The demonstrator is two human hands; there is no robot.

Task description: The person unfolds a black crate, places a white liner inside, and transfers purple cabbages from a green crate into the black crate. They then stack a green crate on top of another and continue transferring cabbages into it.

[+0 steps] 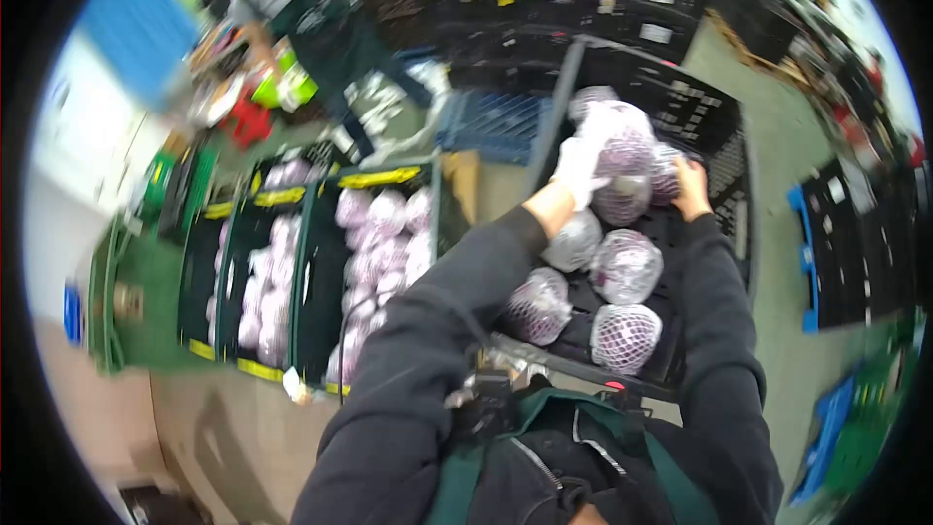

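Observation:
Both my hands reach into a large black crate (741,224) that holds several purple cabbages wrapped in net and film. My left hand (580,173), in a white glove, has its fingers against the side of a wrapped cabbage (622,139) near the crate's far half. My right hand (692,187), ungloved, is curled around the side of another wrapped cabbage (665,173). Closer to my body lie more cabbages, among them one in white net (625,338) and one in shiny film (627,266). The undersides of the held cabbages are hidden.
To the left stand dark crates with yellow edges (379,177), filled with purple wrapped produce. A person in a cap and apron (311,15) bends at the upper left. Stacked black crates (544,44) line the back, with a blue pallet (491,124) before them.

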